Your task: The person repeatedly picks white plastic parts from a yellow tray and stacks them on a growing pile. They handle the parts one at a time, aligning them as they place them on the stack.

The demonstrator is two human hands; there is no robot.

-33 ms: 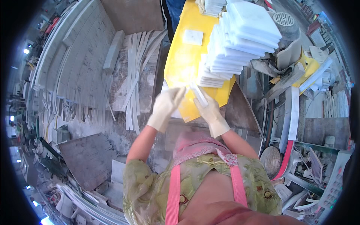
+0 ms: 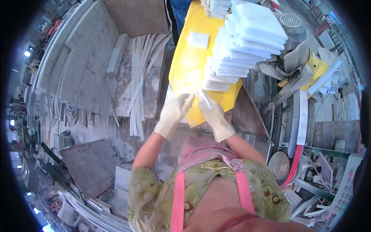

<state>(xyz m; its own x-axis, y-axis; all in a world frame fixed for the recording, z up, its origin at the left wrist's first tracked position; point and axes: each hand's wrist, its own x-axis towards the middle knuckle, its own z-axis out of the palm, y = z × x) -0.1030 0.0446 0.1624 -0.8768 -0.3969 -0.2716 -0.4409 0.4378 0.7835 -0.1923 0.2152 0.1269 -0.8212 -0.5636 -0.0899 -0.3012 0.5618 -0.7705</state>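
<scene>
My right hand (image 2: pixel 213 116), in a cream glove, grips a narrow white stone piece (image 2: pixel 203 99), seen nearly edge-on and tilted. My left hand (image 2: pixel 174 114), gloved alike, is just left of it with fingers bent together near the piece's end. What those fingers hold, if anything, is too small or hidden to make out. Both hands are over the near end of a yellow sheet (image 2: pixel 183 65). Beyond them a tall, leaning stack of white square tiles (image 2: pixel 253 29) stands on the sheet. One square tile (image 2: pixel 198 40) lies flat to the stack's left.
Long grey-white stone slabs (image 2: pixel 73 62) are piled at the left. Thin stone strips (image 2: pixel 138 77) lie on a board beside them. A loose brown board (image 2: pixel 91 164) slants at lower left. At the right are a perforated round cover (image 2: pixel 291 20), a long stone bar (image 2: pixel 302 118) and scattered offcuts.
My left hand has shifted slightly right and toward me, closer to the stone piece. My right hand has come slightly toward me with the piece in its grip.
</scene>
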